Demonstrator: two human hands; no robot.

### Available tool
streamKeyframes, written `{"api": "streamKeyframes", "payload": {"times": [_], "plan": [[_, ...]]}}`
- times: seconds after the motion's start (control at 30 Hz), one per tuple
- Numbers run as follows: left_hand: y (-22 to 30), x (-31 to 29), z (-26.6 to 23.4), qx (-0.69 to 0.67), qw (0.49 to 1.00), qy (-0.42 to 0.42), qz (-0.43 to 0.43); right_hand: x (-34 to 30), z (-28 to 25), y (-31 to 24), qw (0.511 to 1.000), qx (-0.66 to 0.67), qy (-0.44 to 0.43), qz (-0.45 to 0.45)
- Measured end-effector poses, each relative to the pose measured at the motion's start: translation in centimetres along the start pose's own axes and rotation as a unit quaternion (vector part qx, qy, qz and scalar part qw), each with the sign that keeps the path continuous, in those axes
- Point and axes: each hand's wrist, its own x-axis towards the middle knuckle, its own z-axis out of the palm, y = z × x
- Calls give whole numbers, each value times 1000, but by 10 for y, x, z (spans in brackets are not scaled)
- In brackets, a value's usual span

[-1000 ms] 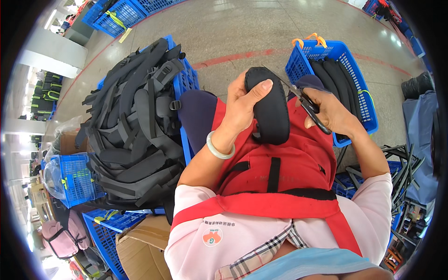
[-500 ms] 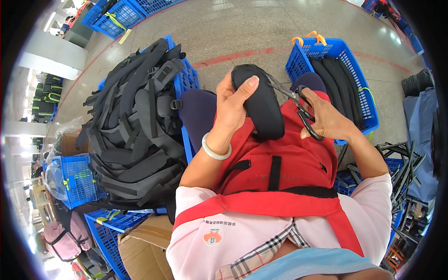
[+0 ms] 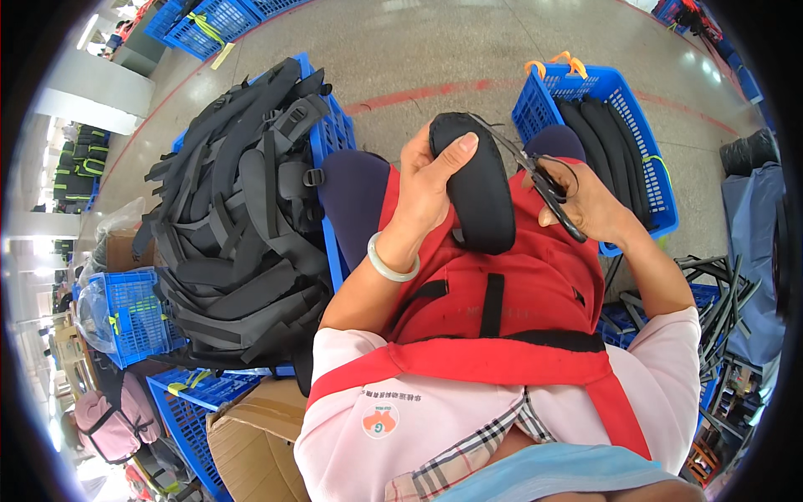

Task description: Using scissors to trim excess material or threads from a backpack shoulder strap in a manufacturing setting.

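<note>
Gripped in my left hand (image 3: 431, 180) is a black padded strap piece (image 3: 483, 201), long and rounded, held over my lap with the thumb on its face near the upper end. My right hand (image 3: 585, 201) has its fingers through the handles of a pair of scissors (image 3: 552, 199). The blades point up and left and lie at the pad's upper right edge; whether they are cutting anything is too fine to see. Beneath both hands spreads my red apron (image 3: 535, 293).
At my left, a blue crate (image 3: 335, 138) is heaped with black and grey padded straps (image 3: 242, 209). Another blue crate (image 3: 623, 88) at the front right holds similar black pads (image 3: 598, 151). Dark strips (image 3: 719, 309) pile up near my right elbow. A cardboard box (image 3: 255, 443) stands lower left.
The pad and my left hand have shifted slightly right. My right hand has turned a little with the scissors, whose blades stay by the pad's edge.
</note>
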Motion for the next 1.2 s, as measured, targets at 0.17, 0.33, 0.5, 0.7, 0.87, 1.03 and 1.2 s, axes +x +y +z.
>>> {"api": "streamKeyframes", "payload": {"times": [0.17, 0.33, 0.5, 0.7, 0.87, 1.03, 1.2], "plan": [[1, -2, 1, 3, 1000, 0, -12, -3, -8, -5, 999, -27, -5, 36], [-1, -7, 3, 29, 999, -18, -41, -11, -12, -8, 994, -94, 28, -38], [-5, -11, 8, 60, 995, -47, -61, -19, -18, -24, 975, -220, 27, 24], [-7, -11, 9, 61, 992, -64, -87, -20, -24, -21, 985, -167, 6, 41], [-11, -13, 5, 61, 990, -82, -98, -25, -29, -32, 987, -155, -16, 38], [-13, -16, 6, 84, 984, -94, -126, -28, -39, -33, 974, -198, -37, 101], [-14, -16, 8, 89, 980, -124, -128, -32, -40, -35, 970, -241, -5, 23]]}}
